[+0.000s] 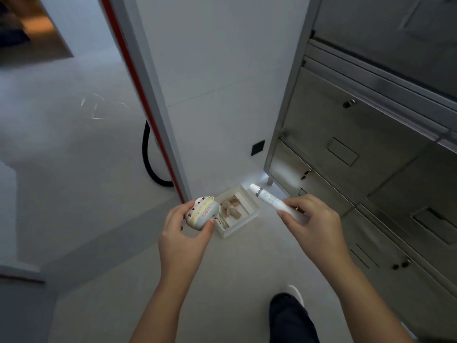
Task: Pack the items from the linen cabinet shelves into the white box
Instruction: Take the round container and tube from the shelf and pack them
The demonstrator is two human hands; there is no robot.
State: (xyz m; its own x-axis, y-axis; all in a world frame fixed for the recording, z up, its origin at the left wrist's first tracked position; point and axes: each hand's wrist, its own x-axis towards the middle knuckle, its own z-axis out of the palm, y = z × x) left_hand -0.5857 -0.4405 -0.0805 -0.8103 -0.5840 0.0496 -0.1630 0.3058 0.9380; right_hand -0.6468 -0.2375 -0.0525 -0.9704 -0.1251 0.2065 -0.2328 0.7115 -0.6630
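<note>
My left hand (181,240) grips a small round cat-faced pouch (201,212) in cream, yellow and blue, held just left of the white box (243,221). The box stands open on the floor by the wall, with several brownish pieces and a thin dark item inside. My right hand (311,222) holds a white tube (270,200) by its lower end, cap pointing up-left, above the box's right side.
A steel cabinet (358,149) with shut drawers and doors fills the right side. A white panel with a red edge (148,100) leans at the left, a black hose (148,162) behind it. My leg and shoe (290,310) show at the bottom.
</note>
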